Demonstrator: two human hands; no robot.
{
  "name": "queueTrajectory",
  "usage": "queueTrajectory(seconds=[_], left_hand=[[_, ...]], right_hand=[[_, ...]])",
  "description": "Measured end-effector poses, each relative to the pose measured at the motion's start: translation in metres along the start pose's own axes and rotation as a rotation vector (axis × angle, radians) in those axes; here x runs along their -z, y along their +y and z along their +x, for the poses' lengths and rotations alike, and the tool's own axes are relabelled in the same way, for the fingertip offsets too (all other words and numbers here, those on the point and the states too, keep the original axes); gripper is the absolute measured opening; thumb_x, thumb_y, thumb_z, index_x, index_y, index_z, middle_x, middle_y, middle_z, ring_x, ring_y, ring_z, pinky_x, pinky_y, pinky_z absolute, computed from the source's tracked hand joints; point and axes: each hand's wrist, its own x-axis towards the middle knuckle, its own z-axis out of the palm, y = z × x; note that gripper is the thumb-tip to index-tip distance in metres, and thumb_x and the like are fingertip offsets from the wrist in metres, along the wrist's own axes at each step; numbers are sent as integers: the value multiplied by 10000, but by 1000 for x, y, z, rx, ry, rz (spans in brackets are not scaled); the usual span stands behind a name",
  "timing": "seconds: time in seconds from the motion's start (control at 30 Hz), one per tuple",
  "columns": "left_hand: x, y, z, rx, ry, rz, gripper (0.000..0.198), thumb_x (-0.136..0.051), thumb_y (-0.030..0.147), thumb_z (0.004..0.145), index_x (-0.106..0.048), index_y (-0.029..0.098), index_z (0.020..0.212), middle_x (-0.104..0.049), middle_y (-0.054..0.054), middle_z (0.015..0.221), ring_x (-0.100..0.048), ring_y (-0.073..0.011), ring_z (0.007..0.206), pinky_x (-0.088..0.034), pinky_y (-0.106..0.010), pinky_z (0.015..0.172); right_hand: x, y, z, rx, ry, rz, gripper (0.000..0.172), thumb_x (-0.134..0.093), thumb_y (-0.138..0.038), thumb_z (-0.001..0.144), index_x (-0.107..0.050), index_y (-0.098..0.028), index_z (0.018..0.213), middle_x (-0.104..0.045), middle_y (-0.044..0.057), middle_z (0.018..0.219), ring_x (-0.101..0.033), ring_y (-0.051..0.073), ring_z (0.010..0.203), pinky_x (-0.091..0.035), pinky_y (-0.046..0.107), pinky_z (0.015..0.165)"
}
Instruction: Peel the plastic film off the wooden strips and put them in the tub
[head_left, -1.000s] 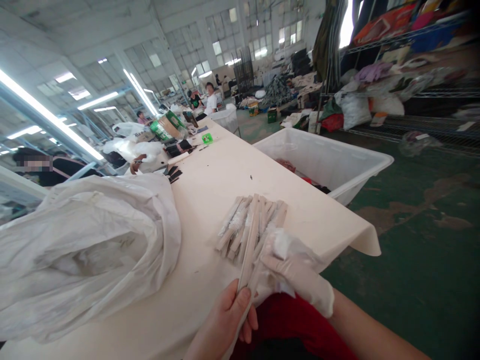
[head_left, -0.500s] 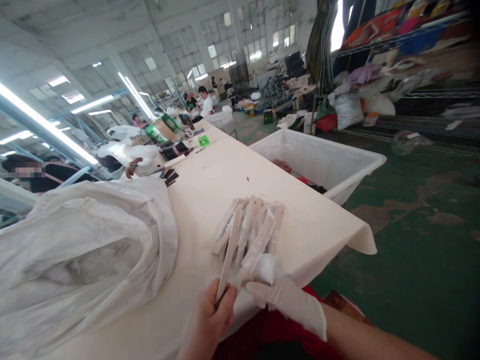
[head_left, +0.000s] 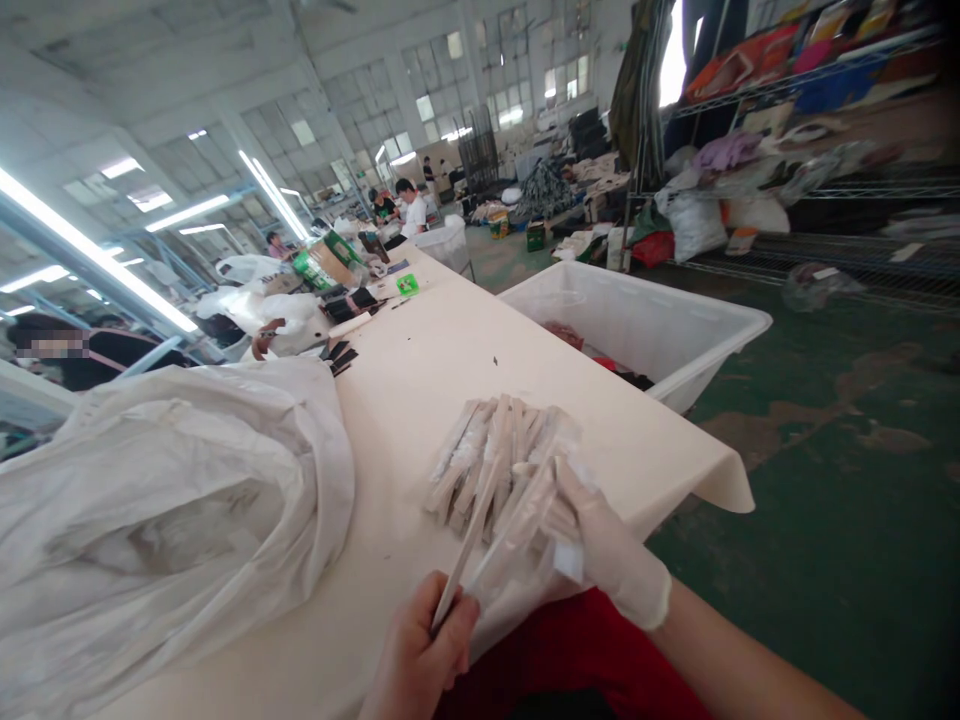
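Several beige strips (head_left: 469, 455), some wrapped in clear plastic, lie in a fanned pile on the cream-covered table (head_left: 420, 350). My left hand (head_left: 431, 635), bare, is closed around the lower end of a narrow beige strip (head_left: 480, 510), which slants up over the pile. The gloved right hand (head_left: 607, 535) pinches a clear plastic sleeve (head_left: 521, 530) near its upper end, at the right side of the pile. The sleeve's lower end reaches my left hand. A small white piece (head_left: 568, 558) shows under my right fingers.
A large whitish cloth sack (head_left: 300, 430) lies open on the left. Beyond the table's right edge stands a white plastic bin (head_left: 705, 330). Dark strips (head_left: 343, 357) and a green tray (head_left: 406, 285) are farther up the table. People sit in the background.
My right hand has moved up and away from my left hand, and its fingers now pinch the plastic sleeve near the top. My left hand still holds the strip, slightly lower.
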Motion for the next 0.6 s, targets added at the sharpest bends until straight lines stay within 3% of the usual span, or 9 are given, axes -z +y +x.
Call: queueTrajectory(seconds=[0.13,0.2,0.3,0.37,0.5,0.6], left_hand=[[-4,-1,8,-44,30,44,328,-539,479,820,-450,208,658,-443,66,455,-356,-81,415,-285,-206,444],[-4,4,18,-50,54,69,319,-518,464,834,-455,209,653,-448,61,469,-369,-90,427,-288,-214,455],[2,15,42,-88,174,200,344,-474,463,859,-439,212,628,-449,50,501,-411,-109,477,-289,-227,492],[5,20,63,-122,272,344,338,-428,427,885,-427,212,624,-445,41,529,-432,-123,525,-278,-239,524],[8,25,92,-165,317,607,252,-391,289,894,-492,201,682,-511,-8,653,-491,-160,643,-283,-262,586],[8,27,86,-239,369,620,257,-377,314,908,-533,194,742,-547,-48,775,-524,-187,742,-320,-270,639]], right_hand=[[-17,3,-2,-115,-56,122,460,-649,-644,709,-667,-185,701,-601,40,542,-577,204,542,-457,319,510],[-24,8,-4,-103,-89,186,409,-696,-583,704,-661,-176,721,-592,17,552,-540,167,515,-435,287,504],[-17,3,2,-12,-12,234,340,-739,-499,703,-669,-173,771,-494,-48,473,-430,107,430,-371,236,450],[-6,-5,10,-47,7,303,307,-743,-428,704,-692,-165,855,-486,-60,487,-409,91,417,-362,222,436],[10,-20,24,-159,-46,373,254,-753,-290,661,-726,-135,861,-635,19,665,-558,112,556,-477,220,551],[12,-23,25,-67,-9,284,239,-736,-354,693,-735,-160,833,-710,86,827,-653,181,729,-537,285,701]])
